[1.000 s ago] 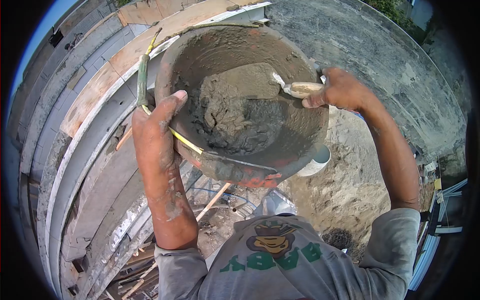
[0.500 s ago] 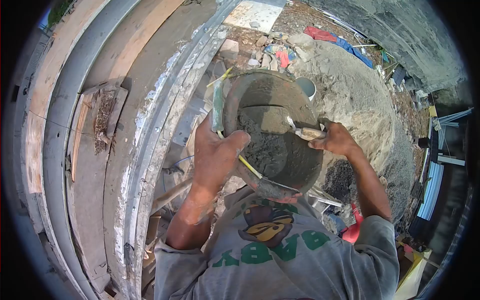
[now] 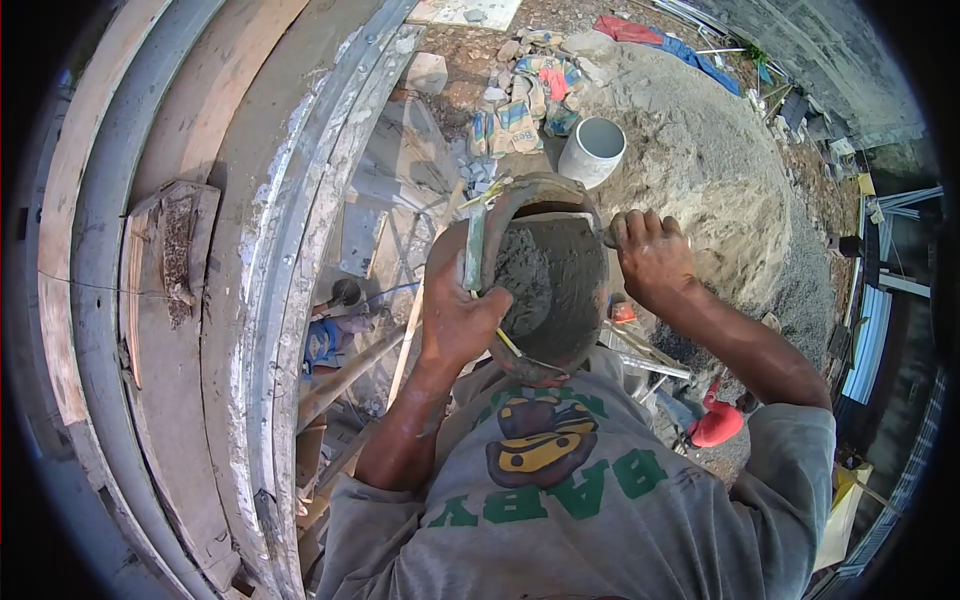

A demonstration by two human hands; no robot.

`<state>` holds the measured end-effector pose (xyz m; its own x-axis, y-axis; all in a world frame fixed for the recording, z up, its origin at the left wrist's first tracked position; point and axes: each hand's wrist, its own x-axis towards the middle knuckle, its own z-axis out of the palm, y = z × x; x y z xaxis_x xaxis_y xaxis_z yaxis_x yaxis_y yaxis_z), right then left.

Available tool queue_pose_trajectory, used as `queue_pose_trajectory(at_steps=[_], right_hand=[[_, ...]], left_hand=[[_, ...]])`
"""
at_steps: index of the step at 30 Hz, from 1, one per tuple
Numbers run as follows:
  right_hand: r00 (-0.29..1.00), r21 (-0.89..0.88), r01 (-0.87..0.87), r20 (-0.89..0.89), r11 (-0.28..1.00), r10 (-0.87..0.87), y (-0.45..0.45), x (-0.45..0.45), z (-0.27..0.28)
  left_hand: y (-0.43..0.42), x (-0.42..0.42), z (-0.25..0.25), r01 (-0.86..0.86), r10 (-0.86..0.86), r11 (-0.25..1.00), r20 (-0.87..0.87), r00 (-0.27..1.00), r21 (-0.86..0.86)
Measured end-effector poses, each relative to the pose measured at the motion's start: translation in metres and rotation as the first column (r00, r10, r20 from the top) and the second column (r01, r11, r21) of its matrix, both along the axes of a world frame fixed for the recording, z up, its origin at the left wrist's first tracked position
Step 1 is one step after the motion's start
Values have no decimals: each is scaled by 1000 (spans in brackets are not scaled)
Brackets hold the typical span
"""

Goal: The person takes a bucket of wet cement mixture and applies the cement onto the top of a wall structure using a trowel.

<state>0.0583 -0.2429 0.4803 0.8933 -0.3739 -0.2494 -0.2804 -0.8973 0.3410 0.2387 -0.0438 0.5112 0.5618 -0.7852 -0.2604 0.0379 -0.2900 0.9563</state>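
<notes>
A round bucket (image 3: pixel 597 290) with grey wet mortar (image 3: pixel 522 280) inside is held up in front of my chest, its mouth tipped towards me. My left hand (image 3: pixel 455 315) is closed on its left side, at the rim and the handle, which has a green sleeve (image 3: pixel 474 250) and a yellow strand. At the bucket's right edge, my right hand (image 3: pixel 655 258) is wrapped round the handle of a trowel (image 3: pixel 613 232). The trowel's blade cannot be made out behind or inside the rim.
Long boards and a metal beam (image 3: pixel 310 170) run along my left. Ahead lie a sand pile (image 3: pixel 690 150), a white-grey pail (image 3: pixel 593 152) and crumpled cement bags (image 3: pixel 515 115). Below are a person in red (image 3: pixel 715 420) and a person in blue (image 3: pixel 322 343), among timber poles (image 3: pixel 350 385).
The bucket has tilted and turned, showing less of its mouth. My right hand has drawn the trowel back to the rim; its blade, visible inside before, is now hidden.
</notes>
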Motion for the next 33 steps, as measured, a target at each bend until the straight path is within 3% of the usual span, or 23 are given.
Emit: queue_pose_trajectory(at_steps=[2,4,6,7,10,13,16,17,19,21,24,25,28,31,33], right_hand=[[996,31,-27,-79,999,30,1,14,-18],[978,262,171,-162,950,-132,-1,16,-23],[920,425,340,-335,839,-204,-1,10,-25],[880,461,380,-447,802,-159,-1,9,-33],[841,593,387,-542,706,-6,14,1,-48],[884,661,346,-468,666,6,32,-3,-63],[941,802,306,-335,513,-39,28,-4,-38],[940,816,309,-339,488,-30,27,-1,-30],[936,836,323,-352,445,-18,27,2,-15],[944,830,322,-320,455,-84,27,15,1],[975,833,222,-191,506,-113,25,26,8],[985,831,169,-131,530,-109,22,29,11],[956,847,292,-249,443,-154,23,35,50],[928,782,371,-333,500,-167,25,37,61],[934,791,353,-327,499,-143,21,38,66]], left_hand=[[1,-1,3,11,-11,1000,16,1000,-9],[5,0,16,32,-28,998,75,997,-60],[10,-2,20,75,-76,997,79,994,23],[13,-2,21,97,-102,993,80,992,65],[9,0,16,146,-141,989,142,980,-27],[14,6,9,82,-60,993,228,972,-89],[36,9,2,-170,174,957,-5,985,-234],[49,14,5,-143,145,975,-3,989,-169],[63,10,1,-280,252,939,-153,956,-198],[75,5,-11,-382,318,903,-289,903,-198],[79,0,-21,-444,364,881,-366,856,-163],[78,-1,-18,-468,388,852,-319,865,-233],[91,-2,-26,-490,395,852,-390,832,-183],[99,-5,-42,-591,525,793,-330,785,-145],[101,-4,-40,-607,509,768,-380,772,-205]])
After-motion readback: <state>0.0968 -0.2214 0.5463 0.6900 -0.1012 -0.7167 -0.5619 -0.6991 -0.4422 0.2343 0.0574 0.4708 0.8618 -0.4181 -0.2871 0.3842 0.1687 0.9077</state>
